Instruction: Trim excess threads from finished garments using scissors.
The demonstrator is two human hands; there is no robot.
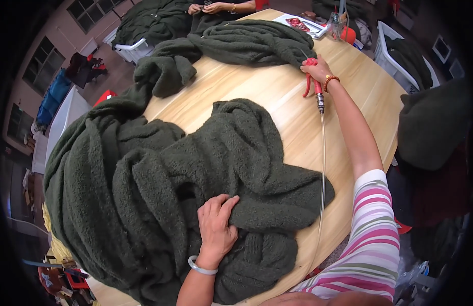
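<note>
My left hand (pixel 216 225) presses down on a fold of a dark green fuzzy garment (pixel 160 188) heaped on the near part of the wooden table (pixel 267 97). A pale bangle circles that wrist. My right hand (pixel 316 69) is stretched far out and grips a red air blow gun (pixel 314 84) with a metal fitting. A clear hose (pixel 323 168) runs from it back toward me. The gun's tip sits at the edge of another dark green garment (pixel 251 43) lying across the far side of the table.
Another person's hands (pixel 211 7) rest on green fabric at the far edge. White bins (pixel 131 51) of green garments stand left, another bin (pixel 394 61) right. Papers and a clear container (pixel 336 23) sit at the far right of the table.
</note>
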